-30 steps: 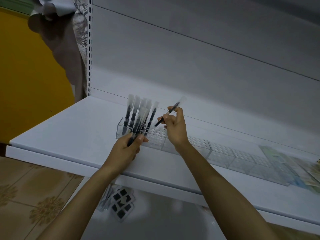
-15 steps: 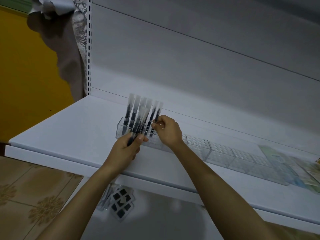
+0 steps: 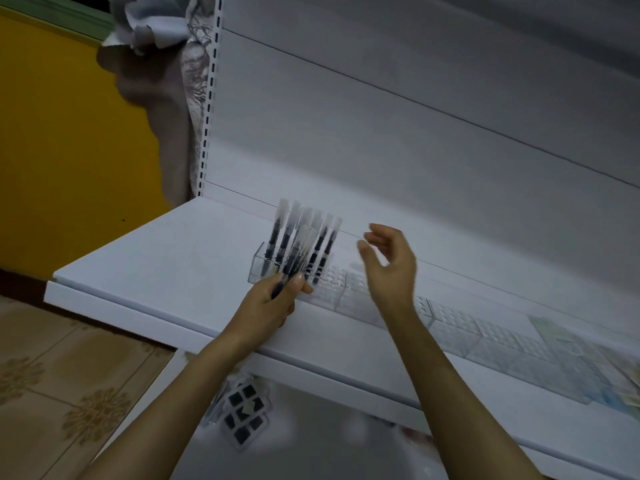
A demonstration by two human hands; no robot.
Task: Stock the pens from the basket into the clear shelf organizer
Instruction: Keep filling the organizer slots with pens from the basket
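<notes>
A long clear organizer (image 3: 360, 292) with a grid of small holes runs along the white shelf (image 3: 166, 265). Several black pens with frosted caps (image 3: 282, 237) stand upright in its left end. My left hand (image 3: 273, 299) grips a small bundle of the same pens (image 3: 298, 258) just in front of that end. My right hand (image 3: 389, 261) hovers above the organizer to the right of the standing pens, fingers loosely spread and holding nothing. No basket is in view.
The shelf's white back panel (image 3: 381, 150) rises close behind the organizer. Flat packets (image 3: 588, 355) lie at the shelf's far right. A black-and-white cube puzzle (image 3: 244, 415) sits on the lower shelf. A yellow wall (image 3: 69, 150) and tiled floor (image 3: 69, 393) are on the left.
My right hand set the single pen it held into the organizer beside the others, let go and drew back to the right. My left hand stays put with its bundle.
</notes>
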